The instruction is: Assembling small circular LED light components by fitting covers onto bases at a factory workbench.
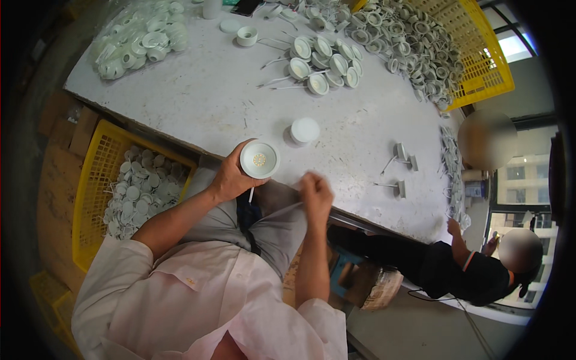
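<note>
My left hand (231,174) is closed around a round white LED downlight (268,155), its face turned up so a ring of small yellow LED chips shows inside the rim. A short white cable hangs below that lamp. To its right, my right hand (317,193) is blurred by motion over the table's front edge, with its fingers curled in. Whatever they may hold is too small or hidden to make out. Just beyond the hands, a white round disc-topped piece (305,130) stands on the table (198,114).
Several white downlights with cables (321,61) lie grouped at the back, near a yellow crate (489,57) and a pile of grey-white rings (414,48). A bag of white housings (147,39) sits far left. Beside my left leg is a yellow basket (90,198). A co-worker (474,270) sits at right.
</note>
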### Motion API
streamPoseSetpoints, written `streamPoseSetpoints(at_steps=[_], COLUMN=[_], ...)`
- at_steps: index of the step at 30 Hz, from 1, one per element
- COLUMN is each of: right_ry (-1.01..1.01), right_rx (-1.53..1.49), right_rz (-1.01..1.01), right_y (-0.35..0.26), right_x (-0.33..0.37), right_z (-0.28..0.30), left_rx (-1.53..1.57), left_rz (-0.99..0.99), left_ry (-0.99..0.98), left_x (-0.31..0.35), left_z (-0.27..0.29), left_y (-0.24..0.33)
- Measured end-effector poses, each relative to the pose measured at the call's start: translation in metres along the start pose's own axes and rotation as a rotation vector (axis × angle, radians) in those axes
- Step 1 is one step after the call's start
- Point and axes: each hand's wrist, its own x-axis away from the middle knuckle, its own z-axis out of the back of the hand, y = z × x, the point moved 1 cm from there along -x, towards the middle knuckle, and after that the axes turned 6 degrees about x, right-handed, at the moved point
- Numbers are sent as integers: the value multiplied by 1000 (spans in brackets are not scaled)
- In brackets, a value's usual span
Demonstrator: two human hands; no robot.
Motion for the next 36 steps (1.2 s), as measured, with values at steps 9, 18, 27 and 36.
streamPoseSetpoints(at_steps=[9, 18, 27, 36], right_ry=[31, -48, -25, -40], right_rx=[-136, -534, -835, -937], right_rz=[-163, -299, -232, -271], right_y=[-16, -5, -4, -2], right_x=[-113, -102, -58, -20], right_z=[-23, -16, 4, 12], left_rx=[-53, -72, -58, 6], left_rz=[42, 37, 82, 137], left_ry=[-31, -37, -71, -156], left_x=[22, 22, 20, 11], left_z=[10, 14, 6, -14], left_y=[-18, -18, -21, -18])
